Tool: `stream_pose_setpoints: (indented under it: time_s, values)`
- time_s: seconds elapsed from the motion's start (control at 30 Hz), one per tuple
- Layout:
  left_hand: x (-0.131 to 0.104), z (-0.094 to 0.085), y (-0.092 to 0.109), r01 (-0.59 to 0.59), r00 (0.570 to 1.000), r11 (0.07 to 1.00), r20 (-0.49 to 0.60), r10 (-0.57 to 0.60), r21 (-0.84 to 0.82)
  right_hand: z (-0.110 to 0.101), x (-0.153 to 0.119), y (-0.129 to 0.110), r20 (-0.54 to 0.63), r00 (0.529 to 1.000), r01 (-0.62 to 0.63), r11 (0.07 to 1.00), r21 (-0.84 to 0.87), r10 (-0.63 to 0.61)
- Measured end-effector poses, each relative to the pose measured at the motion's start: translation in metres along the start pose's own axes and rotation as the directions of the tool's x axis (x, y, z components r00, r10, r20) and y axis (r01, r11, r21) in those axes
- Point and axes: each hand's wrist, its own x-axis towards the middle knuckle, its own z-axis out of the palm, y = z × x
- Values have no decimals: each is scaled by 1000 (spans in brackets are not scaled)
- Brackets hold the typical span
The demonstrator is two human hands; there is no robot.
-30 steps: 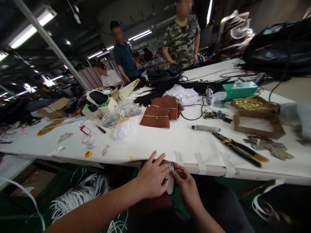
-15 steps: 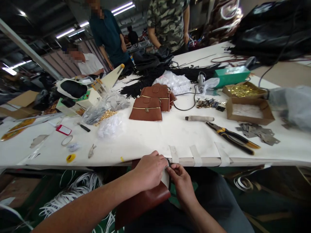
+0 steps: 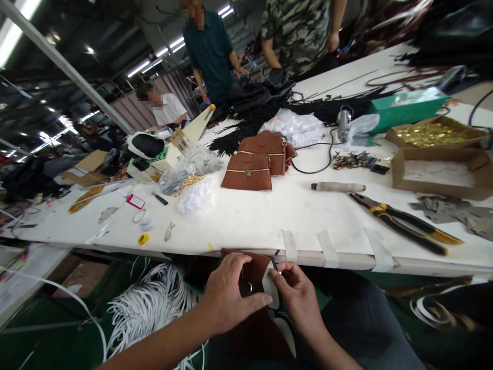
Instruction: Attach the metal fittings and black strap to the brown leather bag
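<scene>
white table (image 3: 250,218); by its edge, hands (image 3: 227,295) touch brown leather (image 3: 254,266).

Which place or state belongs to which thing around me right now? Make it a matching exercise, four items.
Things:
1. pliers
2. green box
3. white strips
4. right hand

Places or states:
A. heaped below the tabletop
B. fingers at the edge of a pale piece
C. lying on the tabletop, yellow-and-black handles
D. behind the gold-coloured pieces

Pairs: 1-C, 2-D, 3-A, 4-B
</scene>
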Motion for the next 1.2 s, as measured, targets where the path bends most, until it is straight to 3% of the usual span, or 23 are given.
stream_pose_setpoints:
  time_s: [0.07,0.13,0.2,0.27,0.37,0.43,0.63,0.7,0.8,0.87,0.93,1.07,1.2]
  values:
    - [-7,24,0,-111,975,991,-185,123,74,1,-5,-2,-27,999,44,997,-60,-45]
    - [-14,45,0,-102,939,989,-317,133,111,0,-9,-2,-1,998,69,991,-110,-70]
    - [-19,59,0,-4,919,1000,-395,13,23,-2,-12,0,16,998,66,989,-129,-64]
    - [-25,62,0,130,915,986,-370,-161,-109,-6,-14,1,-3,998,54,989,-135,-55]
    - [-35,53,1,319,917,927,-183,-355,-200,-10,-13,3,-12,998,60,987,-150,-63]
    - [-43,42,3,333,917,913,-145,-372,-236,-10,-12,3,6,997,72,984,-163,-72]
    - [-49,12,11,154,891,945,-373,-260,-290,-4,-12,10,57,994,100,984,-147,-93]
    - [-44,6,13,109,869,973,-456,-193,-204,-3,-13,11,65,993,110,983,-145,-102]
    - [-27,6,15,-1,835,1000,-550,7,10,-4,-10,10,67,994,89,992,-94,-82]
    - [-11,11,16,-54,832,988,-541,126,147,-7,-5,11,54,996,67,997,-37,-65]
    - [6,18,17,-89,859,968,-474,193,233,-10,3,13,29,998,47,999,21,-48]
    - [30,24,21,-134,932,939,-281,227,316,-15,14,19,-25,1000,12,994,105,-10]
    - [43,11,31,-148,965,925,-154,213,349,-16,18,19,-27,1000,-5,993,118,9]
